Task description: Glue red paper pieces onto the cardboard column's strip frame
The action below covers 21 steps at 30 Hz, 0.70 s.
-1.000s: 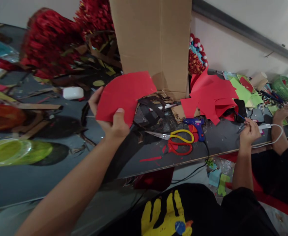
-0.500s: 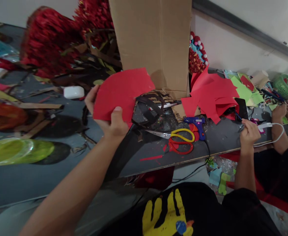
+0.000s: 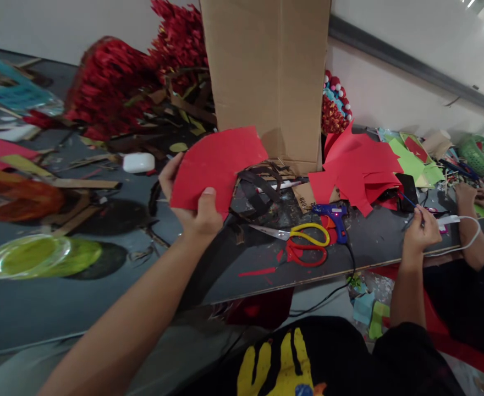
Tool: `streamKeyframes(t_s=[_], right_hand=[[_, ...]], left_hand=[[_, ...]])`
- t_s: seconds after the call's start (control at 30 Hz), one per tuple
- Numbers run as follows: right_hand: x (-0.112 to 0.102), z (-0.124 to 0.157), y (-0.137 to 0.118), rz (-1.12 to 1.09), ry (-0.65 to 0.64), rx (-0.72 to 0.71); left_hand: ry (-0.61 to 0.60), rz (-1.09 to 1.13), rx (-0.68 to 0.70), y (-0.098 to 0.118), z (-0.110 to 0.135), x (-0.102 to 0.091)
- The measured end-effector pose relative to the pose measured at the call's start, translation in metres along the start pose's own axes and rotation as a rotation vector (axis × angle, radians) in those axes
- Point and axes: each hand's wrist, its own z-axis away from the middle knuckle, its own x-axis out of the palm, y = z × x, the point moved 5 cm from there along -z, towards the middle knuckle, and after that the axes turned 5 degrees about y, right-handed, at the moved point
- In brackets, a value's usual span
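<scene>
- One upright cardboard panel (image 3: 269, 71) stands beyond and between both hands.
- One heap of red paper (image 3: 357, 162), its pieces overlapping too much to count, lies beyond and left of the right hand.
- One curved red sheet (image 3: 217, 165) is in the left hand, long axis slanting from the palm up and rightward, arched edge facing up-left.
- Left hand (image 3: 196, 221): nearly closed, thumb in front, fingers behind, gripping the sheet.
- One pair of scissors (image 3: 289, 236), between the hands, blades toward the left.
- Right hand (image 3: 422, 230): fingers curled closed around one thin blue stick (image 3: 407, 199).
- One blue glue gun (image 3: 333, 210), left of the right hand.
</scene>
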Motion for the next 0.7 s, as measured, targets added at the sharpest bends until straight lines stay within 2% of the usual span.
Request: streamKeyframes(t_s=[0.3,0.53,0.7], right_hand=[[0.002,0.008,0.002,0.021,-0.083,-0.152],[-0.005,0.008,0.001,0.05,-0.084,-0.19],[-0.008,0.004,0.0,0.052,-0.072,-0.205]], left_hand=[[0.026,0.013,0.056,-0.008,-0.001,-0.001],[0.075,0.049,0.045,-0.032,-0.001,-0.001],[0.043,0.067,0.067,-0.024,0.001,-0.002]])
